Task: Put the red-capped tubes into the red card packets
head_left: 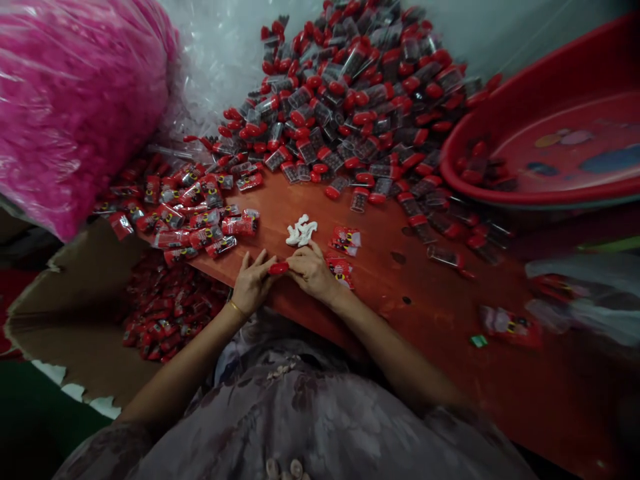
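Note:
A small glossy red plastic piece (279, 268) is held between my two hands over the front edge of the orange-red table. My left hand (251, 285) has its fingertips at the left end of the piece, and a thin gold bracelet circles that wrist. At the other end, the fingers of my right hand (314, 271) pinch it. Just beyond my fingers lies a small pile of white pieces (301, 231). Flat red printed packets (345, 240) lie beside my right hand, one partly under the wrist. The exact kind of the red piece is too small to tell.
Clear tubes with red caps (345, 100) form a large heap at the back. Filled red packets (200, 220) lie left, above a cardboard box (75, 327) holding more. A pink-filled plastic bag (75, 100) bulges far left; a red basin (550, 197) stands right.

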Available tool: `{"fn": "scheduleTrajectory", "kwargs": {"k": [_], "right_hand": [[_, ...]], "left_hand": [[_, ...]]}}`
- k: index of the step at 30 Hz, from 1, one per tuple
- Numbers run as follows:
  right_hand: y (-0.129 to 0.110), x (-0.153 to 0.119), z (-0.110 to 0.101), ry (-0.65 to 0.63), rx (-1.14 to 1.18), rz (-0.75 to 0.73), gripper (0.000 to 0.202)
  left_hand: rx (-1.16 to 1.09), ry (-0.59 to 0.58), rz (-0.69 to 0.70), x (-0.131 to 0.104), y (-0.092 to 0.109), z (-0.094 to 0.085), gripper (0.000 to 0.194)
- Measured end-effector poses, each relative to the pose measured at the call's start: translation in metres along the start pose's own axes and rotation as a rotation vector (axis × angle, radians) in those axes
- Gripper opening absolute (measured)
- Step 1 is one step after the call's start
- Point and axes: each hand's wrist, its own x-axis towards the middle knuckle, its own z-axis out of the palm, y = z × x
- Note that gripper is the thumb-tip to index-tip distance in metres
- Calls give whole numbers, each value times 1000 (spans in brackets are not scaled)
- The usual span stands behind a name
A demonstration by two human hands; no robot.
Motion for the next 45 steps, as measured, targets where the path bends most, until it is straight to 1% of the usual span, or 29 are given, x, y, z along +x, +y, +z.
{"fn": "scheduleTrajectory", "kwargs": {"k": [4,8,10,12,14,15,16,18,20,21,23,27,29,31,32,34,36,37,40,43,45], "right_hand": [[-2,1,1,-10,-29,32,19],[-8,-2,1,-39,-36,50,16],[-8,-4,-2,-65,-21,36,15],[-5,-3,-10,-49,-11,9,19],[3,6,-25,35,-33,4,24],[9,15,-34,79,-54,5,25],[14,27,-43,116,-87,2,25],[25,61,-61,141,-185,-21,25],[34,104,-70,127,-320,-46,30],[38,128,-71,110,-382,-54,33],[43,179,-64,85,-471,-67,41],[57,276,-35,48,-593,-150,47],[71,311,-20,-6,-617,-133,52],[87,332,-9,-72,-617,-108,55],[95,337,-5,-89,-608,-87,56],[111,338,0,-78,-584,-49,58],[125,329,0,-41,-573,-33,62],[130,323,-1,-28,-579,-38,66],[142,299,-13,-31,-603,-57,70],[152,275,-28,-56,-614,-47,67],[159,259,-38,-49,-638,-39,64]], "left_hand": [[17,-8,9,-1,-2,2,31],[41,21,25,-4,0,3,34],[39,46,36,-5,1,3,33],[12,97,42,-5,1,-1,28],[12,163,32,-3,-2,-8,28],[37,189,41,-2,-4,-12,29],[71,215,51,0,-7,-16,31],[147,254,73,3,-13,-23,36],[209,274,84,6,-19,-25,37],[232,277,88,7,-21,-24,36],[265,277,93,7,-26,-19,37],[325,309,76,2,-38,-7,43],[352,319,84,0,-45,-2,44],[368,315,119,-1,-50,3,48],[370,318,122,-2,-52,5,51],[358,337,89,-3,-55,9,57],[344,346,44,-4,-56,9,59],[344,329,51,-4,-55,8,58],[365,262,99,-3,-51,2,55],[378,237,62,-1,-44,-5,50],[387,215,43,1,-39,-7,47]]}}
